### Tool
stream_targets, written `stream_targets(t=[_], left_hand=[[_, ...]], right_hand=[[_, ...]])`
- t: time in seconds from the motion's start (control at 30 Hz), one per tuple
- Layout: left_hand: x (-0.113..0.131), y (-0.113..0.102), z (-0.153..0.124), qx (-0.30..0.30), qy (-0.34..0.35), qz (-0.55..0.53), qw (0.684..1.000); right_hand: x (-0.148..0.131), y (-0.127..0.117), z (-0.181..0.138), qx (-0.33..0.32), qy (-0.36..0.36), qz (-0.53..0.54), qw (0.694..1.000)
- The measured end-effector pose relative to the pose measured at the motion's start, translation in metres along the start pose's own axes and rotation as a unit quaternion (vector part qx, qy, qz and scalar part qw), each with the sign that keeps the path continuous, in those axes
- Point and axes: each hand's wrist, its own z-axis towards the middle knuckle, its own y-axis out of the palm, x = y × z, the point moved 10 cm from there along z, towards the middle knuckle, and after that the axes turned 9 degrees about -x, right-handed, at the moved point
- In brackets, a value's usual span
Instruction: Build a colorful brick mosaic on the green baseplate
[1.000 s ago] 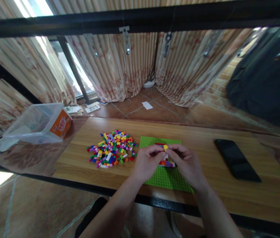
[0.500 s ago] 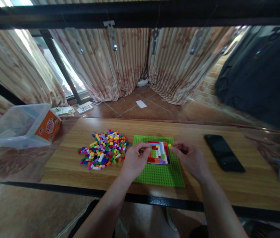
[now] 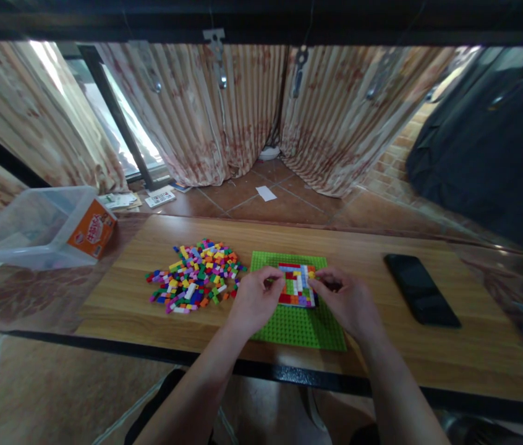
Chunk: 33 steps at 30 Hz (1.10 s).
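Note:
On a green baseplate stands a low, many-coloured block of toy bricks, red, white, orange, light blue and purple on top. My right hand is closed in a pinch on a small yellow brick at the block's far right corner; the fingertips partly hide it. At the block's left edge my left hand is closed, thumb and forefinger together. Whether anything sits between those fingers I cannot tell. A heap of loose toy bricks lies to the left of my left hand.
A black phone lies on the right part of the wooden table. A clear plastic box with an orange label stands beyond the table's left end. Papers lie on the tiled floor by the curtains.
My right hand has moved left with the yellow brick, from beside the block to its far right corner. My left hand stays at the block's left edge. The camera view has shifted slightly.

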Motion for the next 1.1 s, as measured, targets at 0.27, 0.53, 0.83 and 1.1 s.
stream_targets(t=[0.27,0.53,0.83,1.1], left_hand=[[-0.006,0.002,-0.001,0.001,0.003,0.01,1.0],[-0.003,0.003,-0.001,-0.007,0.008,0.024,1.0],[0.0,0.001,-0.003,-0.008,0.003,0.028,1.0],[0.0,-0.001,-0.004,-0.006,-0.004,0.032,0.999]], right_hand=[[0.007,-0.002,0.001,0.009,0.004,-0.008,1.0],[-0.002,0.005,0.001,-0.026,-0.025,0.022,0.999],[0.012,-0.006,0.003,0.003,0.012,0.017,1.0],[0.028,-0.005,0.008,0.049,0.07,0.02,0.996]])
